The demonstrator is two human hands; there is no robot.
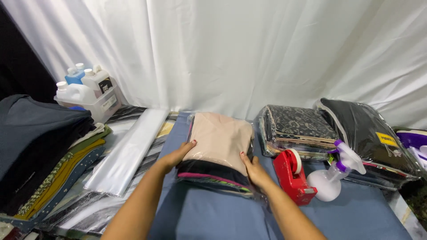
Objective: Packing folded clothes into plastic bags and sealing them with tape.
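A folded beige garment in a clear plastic bag (221,138) lies on a blue cloth-covered table (213,213), on top of darker folded fabric with a pink edge. My left hand (175,156) presses on the bag's left side, fingers spread over the plastic. My right hand (254,169) rests flat on the bag's right near corner. Both hands touch the same packet.
A red tape dispenser (291,175) and a white spray bottle with purple trigger (331,175) stand right of the packet. Bagged dark fabrics (298,126) (371,135) lie behind. A clear plastic bag roll (129,151), stacked clothes (40,146) and a bin of bottles (89,91) are at left.
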